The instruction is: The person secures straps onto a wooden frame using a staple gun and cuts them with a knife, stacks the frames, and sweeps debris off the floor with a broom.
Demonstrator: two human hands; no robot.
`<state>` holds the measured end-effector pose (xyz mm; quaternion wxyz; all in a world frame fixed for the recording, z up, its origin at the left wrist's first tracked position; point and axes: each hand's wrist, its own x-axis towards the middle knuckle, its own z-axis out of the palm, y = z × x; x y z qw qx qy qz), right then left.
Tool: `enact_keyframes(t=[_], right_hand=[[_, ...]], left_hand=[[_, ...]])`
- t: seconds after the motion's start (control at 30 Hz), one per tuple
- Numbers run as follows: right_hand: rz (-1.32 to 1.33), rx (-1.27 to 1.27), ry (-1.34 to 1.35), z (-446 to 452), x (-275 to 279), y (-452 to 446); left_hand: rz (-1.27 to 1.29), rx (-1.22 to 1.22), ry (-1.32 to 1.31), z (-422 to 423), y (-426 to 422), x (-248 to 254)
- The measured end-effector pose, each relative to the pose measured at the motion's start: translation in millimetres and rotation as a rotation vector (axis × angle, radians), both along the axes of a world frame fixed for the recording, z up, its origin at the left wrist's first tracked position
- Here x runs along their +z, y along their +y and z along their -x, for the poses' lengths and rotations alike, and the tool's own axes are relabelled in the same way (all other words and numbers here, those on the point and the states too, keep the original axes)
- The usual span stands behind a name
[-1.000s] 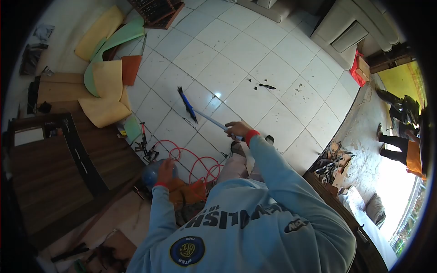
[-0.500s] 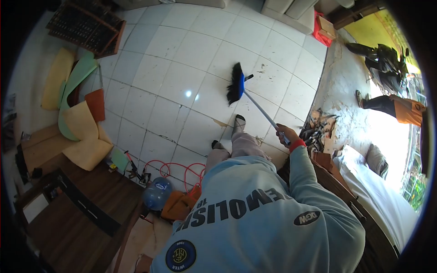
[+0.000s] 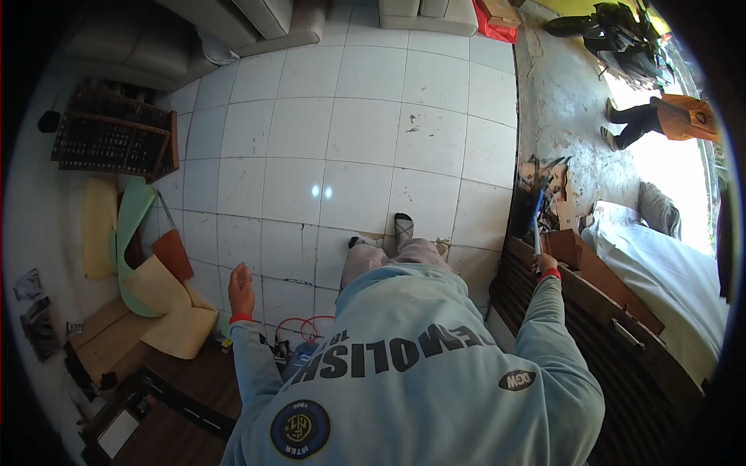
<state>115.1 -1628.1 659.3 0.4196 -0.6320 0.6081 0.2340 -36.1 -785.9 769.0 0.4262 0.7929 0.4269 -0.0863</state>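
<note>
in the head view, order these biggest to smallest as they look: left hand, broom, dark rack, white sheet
1. The white sheet
2. The dark rack
3. The broom and left hand, unranked: the broom looks longer but thinner

Looks forward and down from head height, close above the light-blue shirt (image 3: 420, 388) at lower centre, across tiled floor (image 3: 361, 128) toward sofas (image 3: 429, 23) along the top edge.
</note>
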Motion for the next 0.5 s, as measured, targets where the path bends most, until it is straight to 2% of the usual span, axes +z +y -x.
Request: enact_keyframes(t=[0.1,0.17,0.2,0.3,0.37,0.4,0.5], right_hand=[[0.066,-0.114,-0.175,0.1,-14.7,14.9],[0.123,0.144,-0.194,18.5,-28.3,15.7],[0.08,0.235,-0.177,26.8,-5.6,30.8],[0.057,0.432,-0.17,27.5,145.9,132.3],[-0.112,0.524,-0.149,18.2,220.7,177.4],[-0.195,0.566,-0.131,16.5,246.9,195.9],[-0.368,0.721,-0.153,0.7,275.8,248.5]], left_hand=[[-0.02,-0.089,0.038,8.1,11.1,-22.7],[0.007,-0.106,0.098,23.0,4.7,-51.0],[0.037,-0.098,0.138,35.0,0.7,-64.9],[0.264,-0.094,0.357,76.9,0.2,-98.1],[0.388,-0.127,0.528,94.7,8.4,-107.8],[0.456,-0.193,0.6,105.4,23.9,-116.0],[0.449,-0.079,0.636,113.7,62.3,-131.4]])
